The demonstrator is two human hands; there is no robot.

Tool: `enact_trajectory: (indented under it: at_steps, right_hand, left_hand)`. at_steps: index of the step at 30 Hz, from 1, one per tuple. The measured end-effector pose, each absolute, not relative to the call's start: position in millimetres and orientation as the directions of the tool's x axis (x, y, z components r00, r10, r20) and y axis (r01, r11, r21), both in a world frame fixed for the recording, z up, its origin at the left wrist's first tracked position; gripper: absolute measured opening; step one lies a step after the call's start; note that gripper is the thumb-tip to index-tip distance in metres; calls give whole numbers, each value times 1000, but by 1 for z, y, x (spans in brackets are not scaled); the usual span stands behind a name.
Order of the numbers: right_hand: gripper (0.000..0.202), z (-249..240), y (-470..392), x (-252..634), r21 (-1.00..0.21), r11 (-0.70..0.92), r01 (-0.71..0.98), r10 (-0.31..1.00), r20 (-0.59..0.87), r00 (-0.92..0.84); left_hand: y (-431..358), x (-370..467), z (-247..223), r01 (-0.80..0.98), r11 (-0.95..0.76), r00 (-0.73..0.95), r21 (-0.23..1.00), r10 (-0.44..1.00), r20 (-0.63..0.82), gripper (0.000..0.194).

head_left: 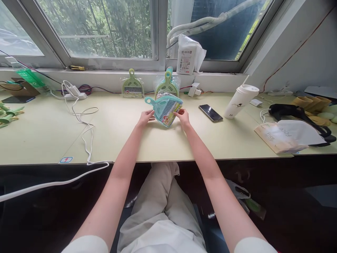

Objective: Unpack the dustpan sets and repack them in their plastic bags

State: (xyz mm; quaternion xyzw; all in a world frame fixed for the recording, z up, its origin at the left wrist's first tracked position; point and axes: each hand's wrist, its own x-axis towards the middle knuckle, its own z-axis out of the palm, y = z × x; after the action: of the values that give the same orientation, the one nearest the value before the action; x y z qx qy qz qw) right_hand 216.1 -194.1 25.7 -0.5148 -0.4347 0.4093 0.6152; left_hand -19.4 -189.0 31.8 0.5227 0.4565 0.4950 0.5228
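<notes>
A: At the middle of the pale yellow desk (47,133), just under the window, what are the hands doing?

B: Both are on a packaged turquoise dustpan-and-brush set (164,108). The left hand (145,117) grips its left edge with fingers curled onto the wrapper; the right hand (182,117) pinches the right edge, thumb on top. The set is tilted, its lower edge at or just above the desk, handle pointing up and to the left.

A: Anything like it close by?

B: Yes. Directly behind stands a stack of green dustpan sets (167,84) in clear wrap, leaning against the wall below the sill. To its left, apart from it, a single green dustpan set (132,86) stands upright the same way.

A: And to the right?

B: A black smartphone (210,112) lies flat near the right hand, not touching it. Beyond it a white lidded cup (240,101) stands tilted in view. Further right lies a white paper bag (288,135) near the desk edge, with a black bag (297,113) behind it.

A: The left side?

B: A white cable (85,135) snakes from a power strip (75,94) and drops over the front edge. On the sill sits a white packet (187,55).
</notes>
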Motion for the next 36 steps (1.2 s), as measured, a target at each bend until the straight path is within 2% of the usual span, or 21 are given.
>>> enact_trajectory:
  at_steps: [3,6,9,11,14,16,18,20,22,25,28,30,32,34,36]
  right_hand:
    - [44,29,-196,215,-971,109,-213,984,75,160]
    - [48,35,-201,215,-959,75,-275,996,61,60]
    - [43,40,-202,219,-953,69,-293,997,62,34]
    - [39,42,-200,225,-945,66,-320,997,47,68]
    - [35,40,-196,235,-924,62,-376,985,-5,175]
    - [33,37,-195,238,-912,53,-407,969,-52,243]
    - [32,34,-195,237,-904,37,-425,961,-84,263]
    - [30,32,-196,233,-903,31,-429,968,-80,238]
    - [29,32,-198,227,-905,31,-424,980,-57,193]
    - [30,34,-202,219,-913,14,-407,988,-50,146]
    - [29,36,-203,214,-921,-14,-390,992,-61,108]
    - [27,34,-204,211,-919,-23,-393,995,-60,84]
    - [26,31,-204,207,-912,-17,-411,996,-51,71]
    - [24,27,-204,202,-899,-8,-438,996,-45,73]
    - [22,24,-204,199,-892,-3,-453,995,-48,87]
  left_hand:
    - [-187,-18,30,-74,-45,68,996,996,50,44]
    - [-184,-22,33,-123,-74,-12,990,997,73,40]
    - [-183,-39,40,-161,-69,-257,985,966,26,29]
    - [-185,-57,45,-153,-32,-503,988,863,-50,28]
    - [-194,-81,52,-101,8,-761,995,644,-82,41]
    - [-202,-86,57,25,52,-901,998,434,0,56]
    - [-212,-78,64,231,116,-946,966,260,195,74]
    - [-221,-62,71,436,112,-876,893,281,392,83]
    - [-227,-46,76,558,12,-754,829,425,501,82]
    - [-224,-39,71,598,-139,-591,790,589,551,66]
    - [-209,-49,54,587,-141,-533,797,674,512,45]
    - [-198,-54,45,545,-120,-529,830,718,451,32]
    - [-191,-50,41,434,-172,-471,885,793,385,22]
    - [-189,-36,39,197,-213,-278,957,924,262,30]
    - [-190,-18,39,-54,-118,7,992,993,119,42]
